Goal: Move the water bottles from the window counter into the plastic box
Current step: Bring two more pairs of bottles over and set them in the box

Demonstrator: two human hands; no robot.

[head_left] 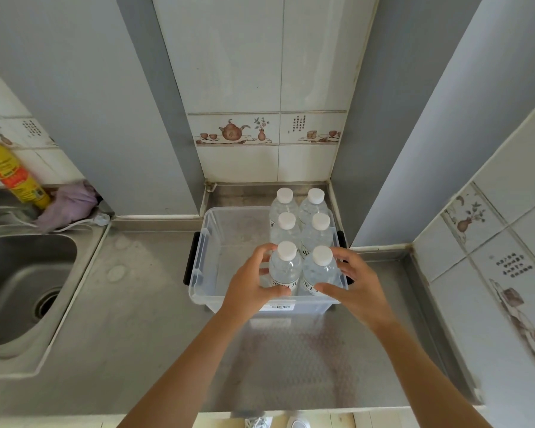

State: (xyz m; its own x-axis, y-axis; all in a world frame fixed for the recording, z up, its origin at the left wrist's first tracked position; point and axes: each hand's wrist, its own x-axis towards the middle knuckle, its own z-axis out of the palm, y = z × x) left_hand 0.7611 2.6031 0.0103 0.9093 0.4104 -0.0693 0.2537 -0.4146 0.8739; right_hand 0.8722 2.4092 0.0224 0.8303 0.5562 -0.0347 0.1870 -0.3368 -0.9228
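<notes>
six water bottles (300, 239) upright in plastic box (203, 257), two columns jammed along 3 o'clock wall. left hand (254, 282) wrapped on near-left bottle (284, 267), right hand (352, 282) on near-right bottle (320, 270). whole 9 o'clock half of box open. sink (19, 273) way over at 9.

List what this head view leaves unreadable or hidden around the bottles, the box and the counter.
- Bottle labels: print too small, partly behind the left hand and right hand.
- Plastic box floor under the bottles: covered by them.
- Box sticker: barcode too small.
- Yellow spray can: blurred, text illegible.
- Sink: cut off by the left edge.
- Window counter: not in view, so remaining bottles are unknown.
</notes>
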